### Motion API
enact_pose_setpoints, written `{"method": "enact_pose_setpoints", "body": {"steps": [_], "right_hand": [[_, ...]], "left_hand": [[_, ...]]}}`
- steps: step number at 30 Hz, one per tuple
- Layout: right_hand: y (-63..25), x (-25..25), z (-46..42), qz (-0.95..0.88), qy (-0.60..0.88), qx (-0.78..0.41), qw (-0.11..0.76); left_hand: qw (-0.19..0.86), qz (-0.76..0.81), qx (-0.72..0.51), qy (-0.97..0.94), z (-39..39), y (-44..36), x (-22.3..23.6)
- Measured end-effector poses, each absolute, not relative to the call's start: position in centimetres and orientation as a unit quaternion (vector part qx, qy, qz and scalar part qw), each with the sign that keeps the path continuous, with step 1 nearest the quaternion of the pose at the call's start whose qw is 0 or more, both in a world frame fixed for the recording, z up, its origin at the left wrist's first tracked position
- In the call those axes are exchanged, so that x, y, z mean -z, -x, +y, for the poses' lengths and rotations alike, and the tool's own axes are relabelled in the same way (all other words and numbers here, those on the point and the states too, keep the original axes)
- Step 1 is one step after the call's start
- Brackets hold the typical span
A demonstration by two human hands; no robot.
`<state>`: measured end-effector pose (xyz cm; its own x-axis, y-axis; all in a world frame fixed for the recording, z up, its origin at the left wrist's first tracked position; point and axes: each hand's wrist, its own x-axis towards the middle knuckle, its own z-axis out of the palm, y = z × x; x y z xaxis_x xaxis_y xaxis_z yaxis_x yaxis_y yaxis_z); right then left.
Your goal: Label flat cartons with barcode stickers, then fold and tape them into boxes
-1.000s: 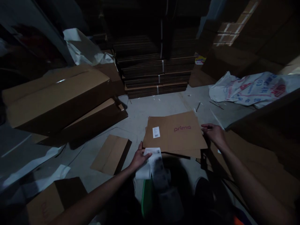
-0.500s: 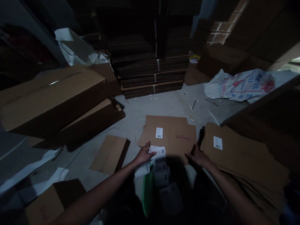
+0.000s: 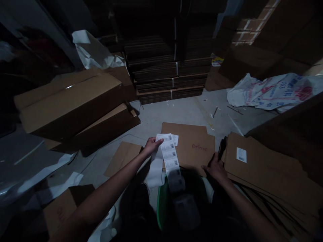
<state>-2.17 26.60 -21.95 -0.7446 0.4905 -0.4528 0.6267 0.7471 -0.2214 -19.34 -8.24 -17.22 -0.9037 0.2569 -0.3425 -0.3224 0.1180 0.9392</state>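
My left hand pinches a strip of white printed labels near its top end, over the left part of a flattened brown carton marked "prima". The strip trails down into a green-rimmed container between my legs. A white label on the carton is partly covered by the strip. My right hand grips the carton's near right corner, thumb and fingers at its edge. Beside that hand, on the right, a pile of flattened cartons has a white label on its top sheet.
Large closed boxes stand on the left, with a smaller box nearer. Strapped stacks of flat cardboard rise at the back. A printed white sack lies at right on the grey floor. Another box stands front left.
My left hand has lifted the label strip forward over the carton. My right hand moved from the carton's right side to its near corner, and the carton now lies at a different angle.
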Motion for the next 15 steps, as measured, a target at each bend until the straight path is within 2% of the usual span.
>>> {"method": "enact_pose_setpoints", "body": {"steps": [3, 6, 10, 13, 15], "right_hand": [[2.4, 20.6, 27.0, 0.904, -0.335, 0.254, 0.074], [3.2, 18.6, 27.4, 0.837, -0.367, 0.405, -0.031], [5.3, 11.8, 28.2, 0.683, -0.370, 0.614, -0.141], [5.9, 3.6, 27.8, 0.697, -0.291, 0.594, -0.278], [5.0, -0.9, 25.3, 0.799, -0.177, 0.504, -0.277]], "left_hand": [[0.264, 0.711, -0.652, 0.008, -8.0, 18.2, 17.8], [0.288, 0.708, -0.644, -0.003, -7.5, 16.9, 18.6], [0.318, 0.694, -0.645, -0.029, -7.7, 15.8, 17.8], [0.325, 0.682, -0.651, -0.076, -8.8, 14.8, 16.0], [0.324, 0.679, -0.650, -0.105, -9.7, 14.1, 15.1]]}}
